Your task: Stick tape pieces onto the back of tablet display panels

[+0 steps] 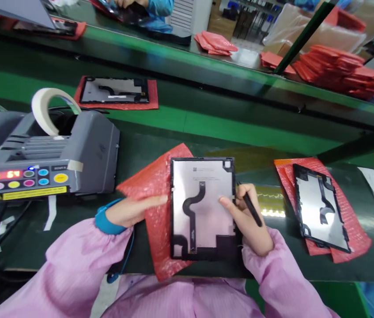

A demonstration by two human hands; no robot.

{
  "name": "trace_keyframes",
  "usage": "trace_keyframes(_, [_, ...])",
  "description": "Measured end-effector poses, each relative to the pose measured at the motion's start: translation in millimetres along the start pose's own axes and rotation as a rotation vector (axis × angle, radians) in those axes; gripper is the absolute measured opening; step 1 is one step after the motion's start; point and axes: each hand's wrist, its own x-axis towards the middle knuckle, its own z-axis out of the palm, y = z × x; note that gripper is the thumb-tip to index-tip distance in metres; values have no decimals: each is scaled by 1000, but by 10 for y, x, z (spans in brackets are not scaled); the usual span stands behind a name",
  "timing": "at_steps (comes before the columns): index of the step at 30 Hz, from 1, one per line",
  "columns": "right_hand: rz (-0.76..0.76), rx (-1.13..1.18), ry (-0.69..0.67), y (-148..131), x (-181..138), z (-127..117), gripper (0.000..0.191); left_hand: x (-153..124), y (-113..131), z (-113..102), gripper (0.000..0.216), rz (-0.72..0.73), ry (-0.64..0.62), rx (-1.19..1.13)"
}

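A tablet screen panel (pixel 211 212), its silvery back facing up with a curved black flex cable (pixel 190 207), is held upright in front of me over the bench. My right hand (pixel 248 212) grips its right edge, thumb on the back face. A slim black tool (pixel 252 209), possibly tweezers or a pen, is tucked among the same fingers. Along the panel's left side lies a red bubble-wrap bag (pixel 158 229). My left hand (pixel 137 210) is closed on that bag, its thumb on top and its other fingers hidden beneath. A blue band circles the left wrist.
At left stands a tape dispenser (pixel 94 154) with a roll of tape (pixel 44 110). Another panel (pixel 321 207) rests on red bags at right, and one more (pixel 115 90) lies farther back. Red bags (pixel 335 66) are piled on the shelf. A co-worker's blue sleeve (pixel 160 8) shows beyond.
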Motion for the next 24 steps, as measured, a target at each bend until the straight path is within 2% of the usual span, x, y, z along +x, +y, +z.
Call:
trace_keyframes(4, [28, -49, 152, -68, -33, -243, 40, 205, 134, -130, 45, -64, 53, 15])
trace_keyframes(8, [46, 102, 157, -158, 43, -286, 46, 296, 178, -171, 50, -71, 58, 45])
trace_keyframes(11, [15, 151, 66, -126, 184, -87, 46, 302, 179, -147, 38, -81, 109, 14])
trace_keyframes(14, [-47, 39, -102, -12, 372, 201, 40, 296, 175, -131, 23, -90, 144, -10])
trace_keyframes(16, [-79, -98, -215, 46, 482, 342, 39, 286, 174, -123, 27, -97, 137, -29])
trace_keyframes(18, [-84, -267, -279, 50, 545, 373, 43, 273, 175, -105, 33, -91, 139, -38])
trace_keyframes(21, [-108, -485, -176, -4, 524, 166, 39, 255, 174, -65, 40, -60, 163, 38])
trace_keyframes(24, [-145, -397, 7, 25, 402, -216, 29, 255, 148, -46, 52, -38, 202, 122])
